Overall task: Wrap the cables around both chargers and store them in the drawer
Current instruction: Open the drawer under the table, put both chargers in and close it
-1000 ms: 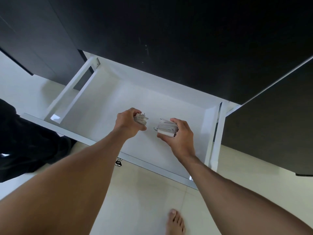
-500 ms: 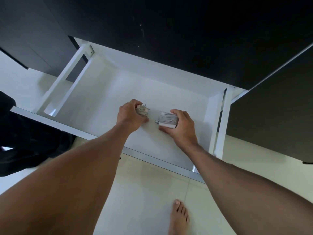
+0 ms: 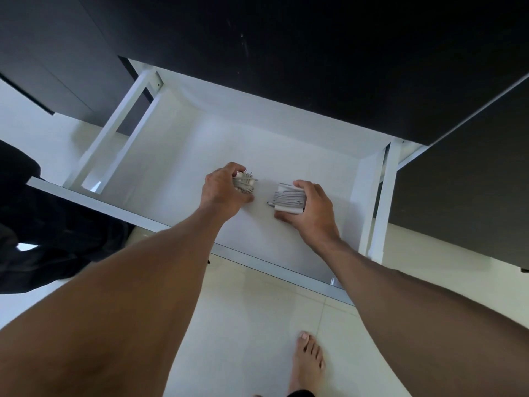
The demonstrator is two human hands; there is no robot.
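Observation:
A white drawer stands pulled out below a black desk top. My left hand is closed around a small white charger wound with grey cable, its metal plug pins sticking up. My right hand grips a second white charger, a flat block wrapped in grey cable. Both chargers sit low inside the drawer, at or just above its white floor, side by side with a small gap between them.
The black desk top overhangs the drawer's back. A dark cabinet panel stands at the right, a black cloth heap at the left. My bare foot rests on the pale tiled floor below the drawer front.
Both hands have sunk deeper into the drawer with the chargers, drawing slightly apart. The grips are unchanged.

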